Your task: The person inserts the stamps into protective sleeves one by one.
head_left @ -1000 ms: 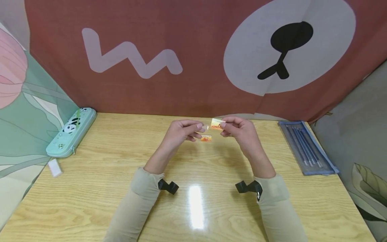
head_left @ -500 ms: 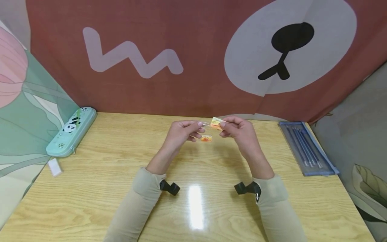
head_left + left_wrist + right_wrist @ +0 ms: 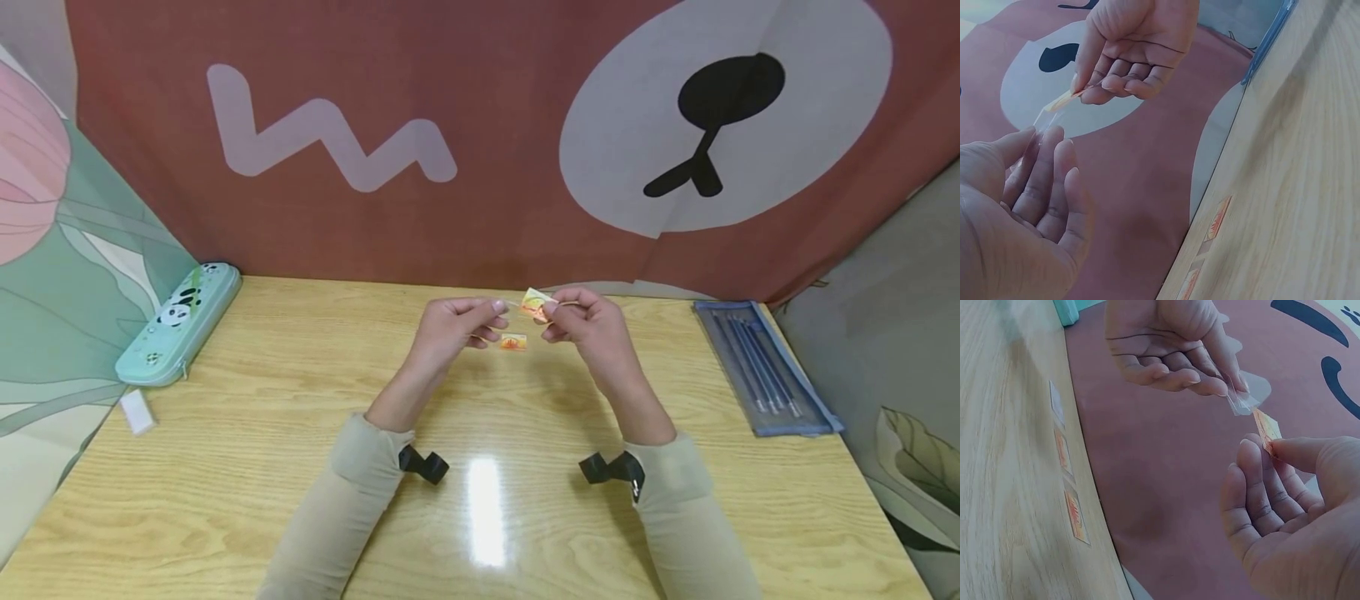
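Observation:
My left hand (image 3: 459,327) pinches a small clear plastic sleeve (image 3: 1241,402) between thumb and forefinger, above the back of the table. Facing it, my right hand (image 3: 592,327) pinches a small yellow-and-orange printed card (image 3: 537,305) by its edge. The card stands tilted, its corner close to the plastic; whether they touch or overlap I cannot tell. On the table below lies another orange card (image 3: 513,342). The right wrist view shows a row there: that card (image 3: 1076,517), a second orange card (image 3: 1062,450) and a whitish piece (image 3: 1056,402).
A mint panda pencil case (image 3: 178,325) lies at the left back, with a white eraser-like block (image 3: 137,412) in front of it. At the right edge is a blue-trimmed mesh pouch (image 3: 765,367) with several pencil-like sticks. A brown printed cloth (image 3: 337,225) hangs behind the table (image 3: 247,500).
The card in my right hand has tilted more and moved slightly left. Both hands stay close together, keeping their pinches. The card on the table has not moved.

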### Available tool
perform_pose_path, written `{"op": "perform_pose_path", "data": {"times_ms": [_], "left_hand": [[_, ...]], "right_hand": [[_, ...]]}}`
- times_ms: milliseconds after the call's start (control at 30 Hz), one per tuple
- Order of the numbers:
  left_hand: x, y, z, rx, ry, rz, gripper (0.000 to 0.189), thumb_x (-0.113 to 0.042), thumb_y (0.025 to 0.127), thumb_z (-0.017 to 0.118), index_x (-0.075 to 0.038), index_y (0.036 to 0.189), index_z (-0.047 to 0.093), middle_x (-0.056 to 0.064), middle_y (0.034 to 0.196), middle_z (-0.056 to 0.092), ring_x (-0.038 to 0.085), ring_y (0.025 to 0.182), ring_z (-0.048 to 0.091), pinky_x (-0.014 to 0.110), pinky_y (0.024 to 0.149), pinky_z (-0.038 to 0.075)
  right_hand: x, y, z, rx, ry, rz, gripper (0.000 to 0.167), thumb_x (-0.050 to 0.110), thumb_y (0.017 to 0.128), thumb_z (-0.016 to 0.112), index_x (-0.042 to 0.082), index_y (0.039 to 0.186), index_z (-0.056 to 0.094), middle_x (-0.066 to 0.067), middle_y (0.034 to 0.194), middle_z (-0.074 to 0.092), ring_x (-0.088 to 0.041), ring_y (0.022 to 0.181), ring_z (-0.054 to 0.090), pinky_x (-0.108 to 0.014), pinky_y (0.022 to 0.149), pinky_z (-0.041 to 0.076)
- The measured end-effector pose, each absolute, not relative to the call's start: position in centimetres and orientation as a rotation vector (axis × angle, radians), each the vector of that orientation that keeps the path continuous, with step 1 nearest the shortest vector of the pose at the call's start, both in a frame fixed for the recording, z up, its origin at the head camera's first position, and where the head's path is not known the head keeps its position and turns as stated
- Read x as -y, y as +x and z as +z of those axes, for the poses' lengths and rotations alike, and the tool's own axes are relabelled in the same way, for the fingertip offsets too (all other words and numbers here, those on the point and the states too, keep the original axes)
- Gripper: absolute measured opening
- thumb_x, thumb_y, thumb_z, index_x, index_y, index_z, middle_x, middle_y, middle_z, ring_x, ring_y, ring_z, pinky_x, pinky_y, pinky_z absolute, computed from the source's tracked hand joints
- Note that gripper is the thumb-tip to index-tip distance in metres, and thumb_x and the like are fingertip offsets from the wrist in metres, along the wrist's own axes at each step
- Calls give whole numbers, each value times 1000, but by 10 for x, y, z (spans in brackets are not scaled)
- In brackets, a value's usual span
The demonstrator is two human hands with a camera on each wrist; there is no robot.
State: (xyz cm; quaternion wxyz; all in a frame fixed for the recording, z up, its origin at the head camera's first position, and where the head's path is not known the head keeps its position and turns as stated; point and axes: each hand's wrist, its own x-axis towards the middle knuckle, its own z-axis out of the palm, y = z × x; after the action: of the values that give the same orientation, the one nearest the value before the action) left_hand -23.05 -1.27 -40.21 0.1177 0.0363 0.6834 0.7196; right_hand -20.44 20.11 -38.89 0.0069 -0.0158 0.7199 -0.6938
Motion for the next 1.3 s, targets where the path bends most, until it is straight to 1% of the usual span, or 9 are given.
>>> {"op": "perform_pose_path", "data": {"times_ms": [133,267,333,500,633,933,1067,1233,1300], "left_hand": [[12,-230,-404,-2023,98,2108,28,-32,91,77,-7,104,80,-2,79,77,12,68,72,26,62,57],[10,-229,-406,-2034,88,2128,34,-32,91,77,-1,107,78,-3,78,77,11,66,71,25,61,57],[9,-228,-407,-2036,85,2140,35,-32,91,77,0,106,78,-3,77,76,11,66,71,24,60,56],[9,-229,-405,-2042,72,2168,28,-32,91,76,-5,99,80,-4,75,76,11,64,70,24,59,56],[9,-229,-405,-2047,65,2178,27,-32,91,76,-6,97,80,-4,75,76,11,64,70,24,60,56],[7,-229,-407,-2048,60,2169,27,-32,91,76,-6,97,80,-4,75,76,10,64,70,23,59,56],[7,-228,-406,-2064,43,2170,27,-34,91,77,-8,96,81,-4,75,76,12,64,71,26,60,58],[8,-228,-405,-2084,56,2174,27,-35,90,77,-8,94,81,-4,74,76,13,65,70,34,65,60],[8,-228,-405,-2098,64,2173,27,-35,90,77,-8,94,81,-4,74,76,13,65,70,35,66,61]], "right_hand": [[-199,-204,-390,-2289,-34,-2126,10,13,99,66,5,103,63,6,80,75,-8,67,67,-26,73,62],[-198,-204,-390,-2322,-34,-2098,11,14,98,66,5,103,63,8,79,74,-8,67,67,-26,73,62],[-198,-204,-390,-2337,-38,-2090,11,14,98,67,4,103,64,8,79,74,-8,67,67,-26,73,62],[-198,-205,-390,-2354,-34,-2075,16,12,97,68,-1,105,65,8,76,71,-7,67,66,-26,72,62],[-198,-206,-391,-2372,-34,-2060,21,13,96,69,-4,109,66,9,75,69,-6,67,66,-25,73,62],[-200,-207,-394,-2400,-69,-2093,15,15,97,70,2,105,68,6,78,67,-7,66,65,-24,70,61],[-200,-207,-394,-2415,-83,-2093,17,16,97,70,2,105,68,6,78,66,-7,66,64,-24,69,60],[-199,-205,-392,-2426,-84,-2080,20,16,97,70,-1,106,68,7,77,66,-7,66,64,-23,69,60],[-199,-205,-391,-2433,-82,-2071,21,16,96,71,-2,106,68,7,77,66,-7,66,64,-23,69,60]]}}
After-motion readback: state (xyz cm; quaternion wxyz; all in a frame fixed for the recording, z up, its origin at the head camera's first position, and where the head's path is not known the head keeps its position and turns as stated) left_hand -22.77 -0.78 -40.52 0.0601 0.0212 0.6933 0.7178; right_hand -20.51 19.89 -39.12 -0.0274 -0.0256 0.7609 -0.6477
